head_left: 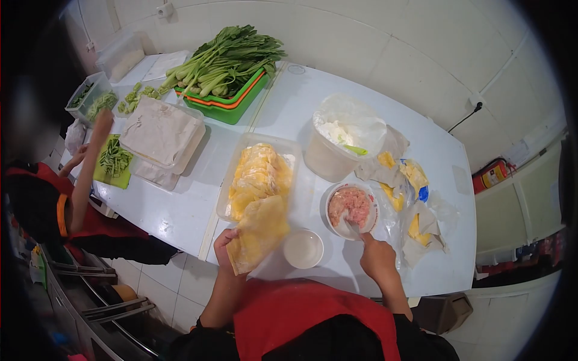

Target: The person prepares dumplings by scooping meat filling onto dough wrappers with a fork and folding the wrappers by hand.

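Note:
A flat yellow dough sheet (pixel 260 236) lies across my left hand (pixel 225 248), which grips its left edge. My right hand (pixel 378 257) is closed around the handle of a utensil (pixel 351 225). The tip of that utensil is in the pink minced meat (pixel 348 206), inside a white bowl (pixel 376 218). Just beyond the dough sheet, a clear rectangular container (pixel 225 191) holds folded, floured yellow pieces (pixel 256 171). Between my hands stands a small white bowl (pixel 303 248).
Behind the meat is a lined tub (pixel 322 157) with white powder. Wrappers with yellow pieces (pixel 419 231) lie at right. Leafy greens (pixel 232 54) fill stacked trays (pixel 226 112). At left a co-worker (pixel 45 204) reaches over chopped greens (pixel 114 157) beside a paper-covered container (pixel 158 131).

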Action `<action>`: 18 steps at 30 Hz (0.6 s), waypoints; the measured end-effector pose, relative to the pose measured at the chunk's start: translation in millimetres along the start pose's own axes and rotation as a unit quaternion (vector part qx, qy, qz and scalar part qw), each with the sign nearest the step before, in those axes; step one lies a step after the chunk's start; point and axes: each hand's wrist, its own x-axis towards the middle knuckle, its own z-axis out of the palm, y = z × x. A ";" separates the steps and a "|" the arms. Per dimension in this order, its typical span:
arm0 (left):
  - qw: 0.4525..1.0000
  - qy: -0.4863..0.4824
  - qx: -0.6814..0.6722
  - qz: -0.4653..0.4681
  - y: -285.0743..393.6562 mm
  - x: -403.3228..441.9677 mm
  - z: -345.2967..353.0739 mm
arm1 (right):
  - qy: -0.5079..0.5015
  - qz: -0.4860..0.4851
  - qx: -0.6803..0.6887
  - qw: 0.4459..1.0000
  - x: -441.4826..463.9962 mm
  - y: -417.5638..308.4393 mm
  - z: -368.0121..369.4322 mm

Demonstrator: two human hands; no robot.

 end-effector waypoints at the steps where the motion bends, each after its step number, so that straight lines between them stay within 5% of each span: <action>1: 1.000 -0.010 -0.007 -0.001 1.4 0.8 0.8 | -0.008 -0.011 0.004 1.000 -2.3 4.1 -3.5; 4: 1.000 -0.016 -0.018 0.000 -0.3 4.3 2.5 | 0.025 -0.060 0.083 0.994 -4.3 16.4 -10.5; 7: 1.000 -0.013 -0.019 -0.013 -6.0 5.6 2.7 | 0.064 0.000 0.053 0.997 4.3 9.9 -7.2; 13: 1.000 -0.005 0.008 -0.014 -7.5 4.2 0.6 | -0.047 -0.005 -0.018 0.999 -7.1 2.6 -23.5; 16: 0.998 -0.032 0.004 -0.046 -10.3 6.6 1.9 | -0.029 -0.124 0.161 0.979 -2.4 49.7 -18.1; 18: 0.997 -0.030 0.002 -0.064 -15.5 9.7 3.9 | -0.096 -0.063 0.338 0.934 -3.8 67.0 -28.3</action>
